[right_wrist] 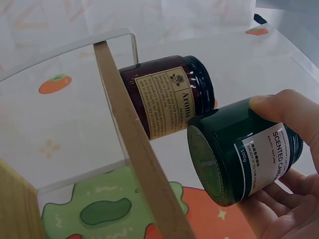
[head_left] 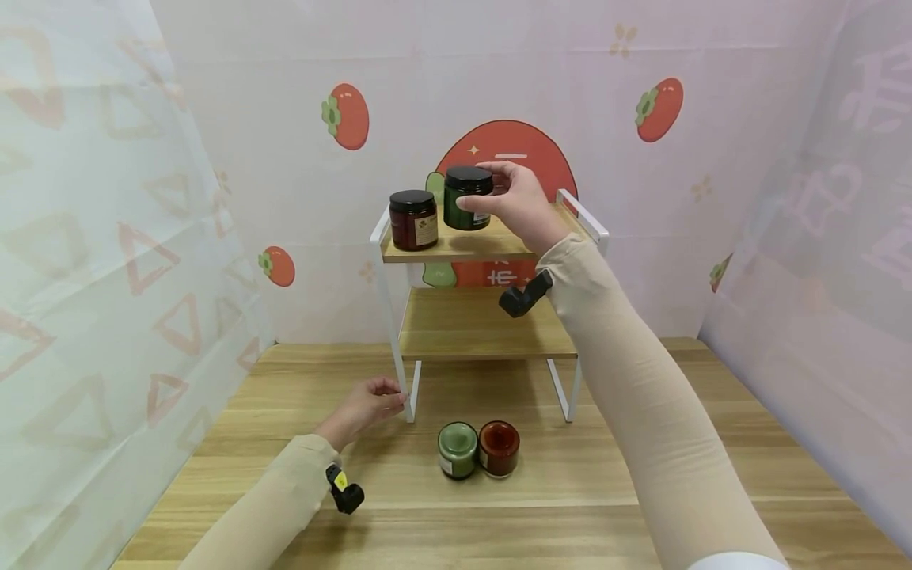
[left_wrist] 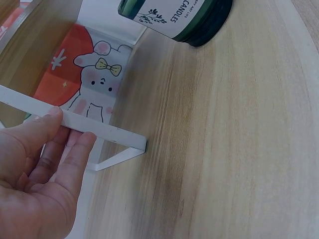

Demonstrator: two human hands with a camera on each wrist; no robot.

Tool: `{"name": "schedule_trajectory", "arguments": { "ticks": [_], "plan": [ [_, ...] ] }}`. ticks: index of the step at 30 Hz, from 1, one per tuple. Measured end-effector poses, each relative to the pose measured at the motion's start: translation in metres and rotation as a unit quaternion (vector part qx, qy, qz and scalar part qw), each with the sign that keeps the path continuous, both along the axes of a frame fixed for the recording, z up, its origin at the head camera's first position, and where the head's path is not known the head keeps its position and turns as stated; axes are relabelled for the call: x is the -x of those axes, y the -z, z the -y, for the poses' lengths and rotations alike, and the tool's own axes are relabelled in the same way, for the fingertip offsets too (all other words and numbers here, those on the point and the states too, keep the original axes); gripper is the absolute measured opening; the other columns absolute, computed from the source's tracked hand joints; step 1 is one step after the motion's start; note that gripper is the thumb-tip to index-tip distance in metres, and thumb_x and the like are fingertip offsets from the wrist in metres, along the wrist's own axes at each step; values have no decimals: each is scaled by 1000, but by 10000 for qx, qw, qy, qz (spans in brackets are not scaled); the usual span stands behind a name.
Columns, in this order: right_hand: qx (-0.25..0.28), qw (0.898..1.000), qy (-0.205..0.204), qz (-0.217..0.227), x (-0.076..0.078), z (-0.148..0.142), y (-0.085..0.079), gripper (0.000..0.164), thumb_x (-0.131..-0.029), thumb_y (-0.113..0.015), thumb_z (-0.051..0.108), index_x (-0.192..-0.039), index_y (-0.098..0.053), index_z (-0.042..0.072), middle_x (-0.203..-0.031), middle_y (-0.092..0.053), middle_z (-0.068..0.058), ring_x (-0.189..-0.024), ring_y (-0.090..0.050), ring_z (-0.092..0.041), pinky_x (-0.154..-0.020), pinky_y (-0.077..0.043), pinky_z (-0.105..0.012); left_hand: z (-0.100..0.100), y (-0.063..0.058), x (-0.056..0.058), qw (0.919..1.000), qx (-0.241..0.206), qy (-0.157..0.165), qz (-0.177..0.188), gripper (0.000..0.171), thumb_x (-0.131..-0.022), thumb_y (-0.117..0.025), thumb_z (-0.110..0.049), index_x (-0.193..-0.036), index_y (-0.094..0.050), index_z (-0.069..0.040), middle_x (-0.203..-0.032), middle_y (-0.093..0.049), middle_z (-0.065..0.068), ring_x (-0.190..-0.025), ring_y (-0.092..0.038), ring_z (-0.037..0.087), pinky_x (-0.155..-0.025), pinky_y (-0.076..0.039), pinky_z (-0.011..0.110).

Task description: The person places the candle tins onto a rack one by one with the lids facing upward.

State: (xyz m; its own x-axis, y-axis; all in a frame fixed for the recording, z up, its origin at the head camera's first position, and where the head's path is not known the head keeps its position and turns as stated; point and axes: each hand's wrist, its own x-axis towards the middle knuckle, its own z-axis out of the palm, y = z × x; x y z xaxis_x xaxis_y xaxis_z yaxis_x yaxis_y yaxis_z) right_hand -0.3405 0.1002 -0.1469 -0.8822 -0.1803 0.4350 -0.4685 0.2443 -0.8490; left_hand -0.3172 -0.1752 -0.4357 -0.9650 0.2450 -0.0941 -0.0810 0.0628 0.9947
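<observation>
My right hand (head_left: 523, 204) grips a dark green scented candle jar (right_wrist: 249, 149) with a black lid, thumb on one side and fingers on the other. It holds the jar above the upper shelf (head_left: 492, 250) of a small rack. Left of it, on that shelf, stands a dark red candle jar (head_left: 409, 228) with a beige label and black lid. In the right wrist view the green jar's glass base shows, tilted. Low on the left side, my left hand (head_left: 365, 413) pinches the rack's white metal leg (left_wrist: 107, 130) between thumb and fingers.
In front of the rack, a green jar (head_left: 458, 453) and a red jar (head_left: 499, 451) stand side by side on the wooden table (head_left: 570, 530). The rack's lower shelf (head_left: 492, 321) lies beneath the upper one. Patterned cloth (head_left: 499, 71) encloses the back and sides.
</observation>
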Motion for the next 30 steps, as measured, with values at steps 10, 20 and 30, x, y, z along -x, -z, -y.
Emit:
{"name": "schedule_trajectory", "arguments": {
  "ticks": [10,20,30],
  "plan": [
    [-323,9992,-76,218,6,4,9,61,-84,-75,13,-138,-49,8,-119,-55,-10,-105,-56,-19,-92,-51,-27,1,-1,1,9999,-109,64,39,7,-91,-61,5,-95,-56,1,-94,-61,5,-95,-64,19,-84,-58,24],
    [-467,9981,-76,406,7,8,14,63,-84,-74,12,-140,-47,7,-129,-55,-12,-112,-53,-21,-95,-50,-31,0,-1,0,10000,58,5,26,13,-91,-62,3,-100,-55,7,-94,-61,5,-97,-64,21,-86,-58,26],
    [-489,9976,-96,484,6,7,13,63,-84,-74,12,-141,-46,7,-129,-55,-13,-111,-53,-21,-86,-49,-26,0,-1,1,10000,14,50,-32,12,-91,-62,3,-100,-55,7,-94,-61,5,-96,-64,20,-86,-58,26]
  ]
}}
